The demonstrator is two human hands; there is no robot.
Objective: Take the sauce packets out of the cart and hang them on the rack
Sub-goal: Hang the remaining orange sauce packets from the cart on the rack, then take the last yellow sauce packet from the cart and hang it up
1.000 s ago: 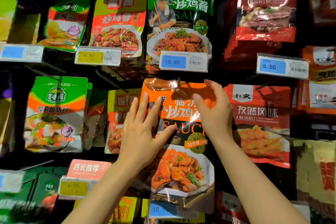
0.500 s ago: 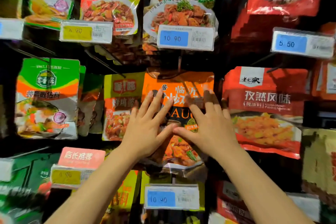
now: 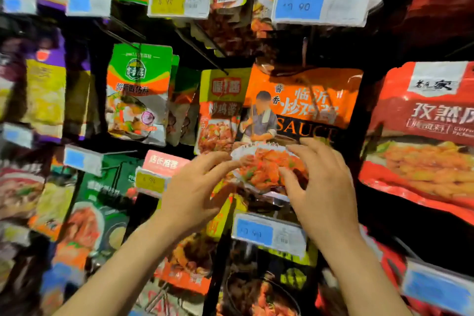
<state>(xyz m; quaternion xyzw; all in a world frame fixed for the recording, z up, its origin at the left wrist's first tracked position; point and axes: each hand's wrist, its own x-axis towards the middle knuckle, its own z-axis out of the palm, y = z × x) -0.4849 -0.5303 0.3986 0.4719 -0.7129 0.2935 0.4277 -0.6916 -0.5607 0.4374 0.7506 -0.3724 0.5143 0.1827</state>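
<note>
An orange sauce packet (image 3: 302,100) with a dish picture and the word SAUCE hangs on a rack hook at centre. My left hand (image 3: 195,187) is below its lower left corner, fingers spread, holding nothing. My right hand (image 3: 320,187) is at the packet's lower right edge, fingers apart and curled toward the dish picture; I cannot tell whether they touch it. The cart is out of view.
The rack is full of hanging packets: a green-topped one (image 3: 138,92) at left, a yellow-topped one (image 3: 220,110) beside the orange packet, a red one (image 3: 423,131) at right. Price tags (image 3: 269,233) stick out on hook ends below and above.
Both hands slid down from the packet's upper part to its lower edge and came off its face. The view shifted left and down.
</note>
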